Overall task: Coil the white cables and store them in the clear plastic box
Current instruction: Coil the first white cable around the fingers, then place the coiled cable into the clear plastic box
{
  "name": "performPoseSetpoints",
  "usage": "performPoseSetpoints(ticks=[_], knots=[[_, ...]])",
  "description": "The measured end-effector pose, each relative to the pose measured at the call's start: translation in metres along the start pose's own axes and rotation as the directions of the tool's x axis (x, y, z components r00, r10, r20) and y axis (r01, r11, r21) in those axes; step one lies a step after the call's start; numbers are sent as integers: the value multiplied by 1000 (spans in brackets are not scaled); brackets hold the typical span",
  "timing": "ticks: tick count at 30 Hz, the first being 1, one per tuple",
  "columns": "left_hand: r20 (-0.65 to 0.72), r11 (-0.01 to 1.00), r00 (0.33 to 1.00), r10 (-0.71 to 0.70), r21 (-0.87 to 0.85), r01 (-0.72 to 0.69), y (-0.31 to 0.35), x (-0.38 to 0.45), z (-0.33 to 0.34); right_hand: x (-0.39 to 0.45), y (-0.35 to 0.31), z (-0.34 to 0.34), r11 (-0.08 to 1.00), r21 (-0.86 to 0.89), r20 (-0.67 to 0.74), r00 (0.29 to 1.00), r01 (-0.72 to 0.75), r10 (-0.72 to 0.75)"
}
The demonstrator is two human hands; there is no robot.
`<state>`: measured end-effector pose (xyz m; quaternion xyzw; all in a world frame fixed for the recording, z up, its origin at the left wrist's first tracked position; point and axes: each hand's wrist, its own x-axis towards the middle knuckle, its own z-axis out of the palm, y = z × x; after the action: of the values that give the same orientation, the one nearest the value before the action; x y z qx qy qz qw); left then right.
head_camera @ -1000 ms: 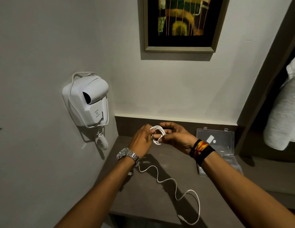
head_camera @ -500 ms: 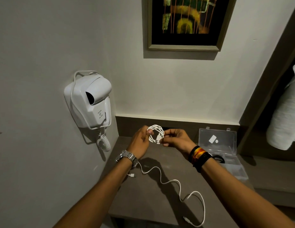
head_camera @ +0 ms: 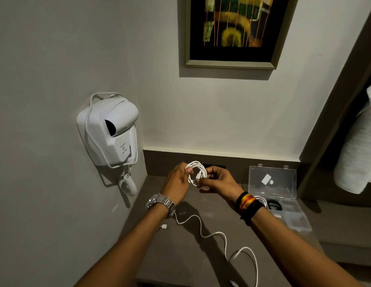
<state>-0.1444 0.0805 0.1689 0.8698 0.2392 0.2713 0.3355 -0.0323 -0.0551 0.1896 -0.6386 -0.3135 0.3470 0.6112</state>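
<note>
Above the brown counter I hold a small coil of white cable (head_camera: pixel 196 173) between both hands. My left hand (head_camera: pixel 176 184) pinches the coil's left side and my right hand (head_camera: pixel 218 180) grips its right side, near a plug end. A second white cable (head_camera: pixel 213 235) lies loose and wavy on the counter (head_camera: pixel 166 259) below my wrists, with one small plug (head_camera: pixel 164 226) near my left forearm. The clear plastic box (head_camera: pixel 284 212) stands open at the right, its lid (head_camera: pixel 272 181) upright; a white cable and a dark coil lie inside.
A white wall-mounted hair dryer (head_camera: pixel 110 131) with a curly cord hangs on the left wall, close to my left hand. A framed picture (head_camera: pixel 236 30) hangs above. At the far right a white towel (head_camera: pixel 358 154) hangs in a dark niche.
The coil has been turned and tightened between my hands, which stay in nearly the same spot. The view has shifted slightly, so the box shows more fully.
</note>
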Motion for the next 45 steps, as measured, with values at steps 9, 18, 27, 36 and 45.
performPoseSetpoints(ticks=[9, 18, 27, 36, 45], knots=[[71, 996, 997, 9, 93, -15, -7, 0, 29, -13, 32, 1, 968, -176, -333, 915, 176, -227], [136, 998, 989, -64, 36, 59, 28, 10, 148, -32, 80, -111, 983, 127, -393, 903, -133, 173], [275, 955, 929, -249, -88, 282, 76, 16, 273, -24, 125, -234, 957, 130, -495, 819, -261, 290], [478, 876, 798, -366, -112, 469, 60, 26, 375, -16, 179, -328, 903, -67, -472, 811, -424, 346], [443, 902, 802, -400, 37, 429, 62, 23, 395, -8, 196, -345, 826, -305, -339, 865, -474, 371]])
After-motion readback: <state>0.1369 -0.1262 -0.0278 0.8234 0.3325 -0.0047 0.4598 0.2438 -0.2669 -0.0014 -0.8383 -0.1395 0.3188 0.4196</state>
